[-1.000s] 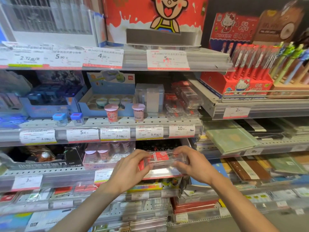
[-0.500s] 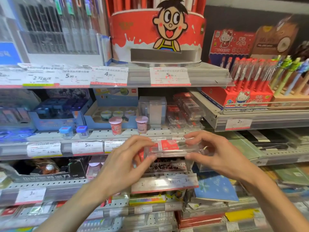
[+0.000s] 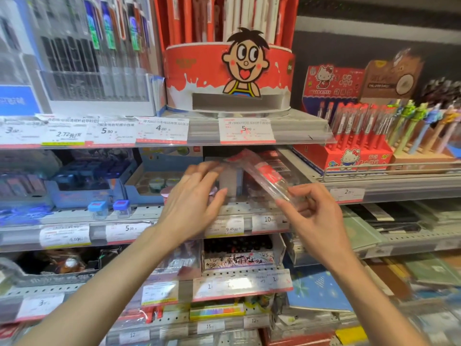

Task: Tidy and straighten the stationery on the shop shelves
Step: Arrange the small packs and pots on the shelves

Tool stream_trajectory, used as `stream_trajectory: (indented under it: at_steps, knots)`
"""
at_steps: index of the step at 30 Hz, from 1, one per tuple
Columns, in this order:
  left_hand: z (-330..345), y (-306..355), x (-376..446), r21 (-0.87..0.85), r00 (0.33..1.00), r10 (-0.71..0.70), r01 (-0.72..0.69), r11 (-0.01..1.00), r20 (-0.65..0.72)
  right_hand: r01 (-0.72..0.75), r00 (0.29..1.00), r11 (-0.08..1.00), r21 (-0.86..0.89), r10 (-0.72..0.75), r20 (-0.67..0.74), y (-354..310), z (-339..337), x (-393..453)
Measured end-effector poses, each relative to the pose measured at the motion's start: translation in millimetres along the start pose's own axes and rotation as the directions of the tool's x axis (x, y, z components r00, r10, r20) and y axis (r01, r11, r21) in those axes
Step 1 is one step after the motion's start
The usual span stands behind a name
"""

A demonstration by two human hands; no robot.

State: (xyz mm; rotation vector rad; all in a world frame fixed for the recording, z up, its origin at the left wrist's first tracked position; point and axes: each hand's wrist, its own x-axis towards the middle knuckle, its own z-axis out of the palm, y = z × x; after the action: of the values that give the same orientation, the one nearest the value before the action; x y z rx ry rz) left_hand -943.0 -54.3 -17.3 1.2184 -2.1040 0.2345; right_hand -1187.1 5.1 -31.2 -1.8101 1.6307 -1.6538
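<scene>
A clear plastic box with a red label (image 3: pixel 264 174) is tilted in front of the middle shelf (image 3: pixel 239 208), its far end up and to the left. My right hand (image 3: pixel 311 216) pinches its near lower end. My left hand (image 3: pixel 194 198) is spread with straight fingers, its fingertips touching the box's upper end. More clear red-labelled boxes (image 3: pixel 282 166) are stacked on that shelf just behind. A clear square box (image 3: pixel 230 181) stands between my hands.
Small pink cups and a blue tray of round tubs (image 3: pixel 154 181) sit left of my hands. Two blue-capped pots (image 3: pixel 109 208) stand at the shelf edge. A red cartoon pen drum (image 3: pixel 229 76) is above; Hello Kitty pens (image 3: pixel 354 136) and notebooks (image 3: pixel 319 290) lie right.
Both hands lifted the clear box from the lower shelf up to the middle shelf. It was level before and now tilts, and my left hand has loosened from a grip to fingertips.
</scene>
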Motion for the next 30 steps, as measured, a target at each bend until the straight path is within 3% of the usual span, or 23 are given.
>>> stream_trajectory:
  at_steps: [6,12,16,22,30]
  knots:
    - [13,-10,26,0.061,0.986,-0.082,0.074,0.995,0.145,-0.023,0.989,0.965,-0.263,-0.017,-0.149,-12,25,23]
    - [22,-17,27,0.083,0.972,-0.122,0.107,0.991,0.202,-0.077,0.997,0.863,-0.499,0.057,-0.054,-13,51,46]
    - [21,-19,27,0.089,0.969,-0.111,0.093,0.992,0.220,0.021,0.994,0.729,-0.684,0.060,0.096,-15,56,47]
    - [20,-19,25,0.096,0.971,-0.104,0.085,0.992,0.215,0.239,0.958,0.733,-0.637,-0.072,0.277,2,40,48]
    - [20,-15,26,0.103,0.969,-0.118,0.097,0.990,0.218,0.209,0.965,0.751,-0.627,-0.054,0.257,8,59,54]
